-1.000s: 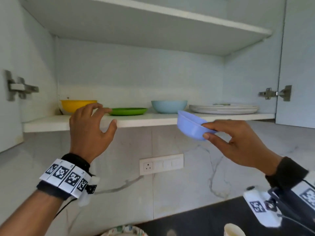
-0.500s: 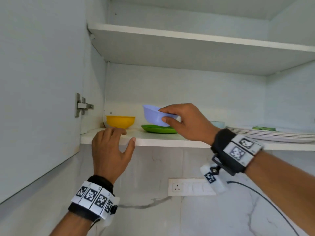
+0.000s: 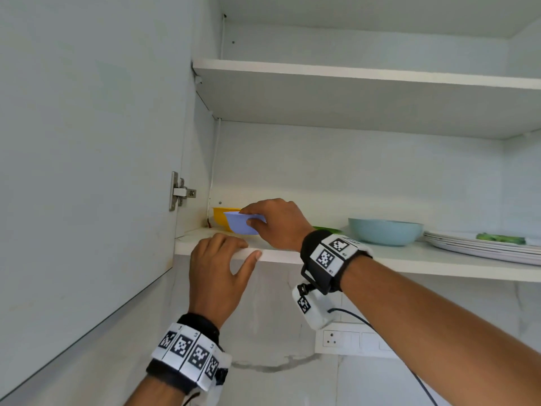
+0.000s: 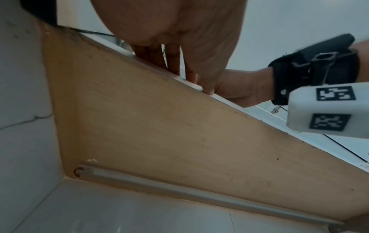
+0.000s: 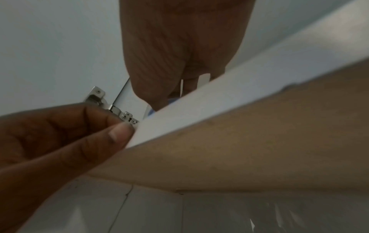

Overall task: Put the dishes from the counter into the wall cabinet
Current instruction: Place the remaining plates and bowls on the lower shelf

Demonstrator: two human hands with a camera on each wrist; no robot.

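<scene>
My right hand point(image 3: 265, 219) pinches the rim of a small lavender bowl point(image 3: 238, 224), thumb on its outer wall, holding it just above the lower cabinet shelf point(image 3: 409, 259), in front of a yellow bowl point(image 3: 218, 215). My left hand point(image 3: 227, 250) holds the shelf's front edge, fingers hooked over the top and thumb against the face; the left wrist view shows those fingers point(image 4: 173, 63) on the edge. In the right wrist view the shelf edge point(image 5: 219, 97) hides nearly all of the lavender bowl.
Further right on the shelf sit a green plate point(image 3: 328, 230), a light blue bowl point(image 3: 385, 231) and a stack of white plates point(image 3: 480, 247). The open cabinet door point(image 3: 87, 171) with its hinge point(image 3: 180, 191) stands at the left. The upper shelf point(image 3: 366, 92) hangs above.
My right hand carried the lavender bowl up from below the shelf, then left into the cabinet in front of the yellow bowl. My left hand settled onto the shelf edge.
</scene>
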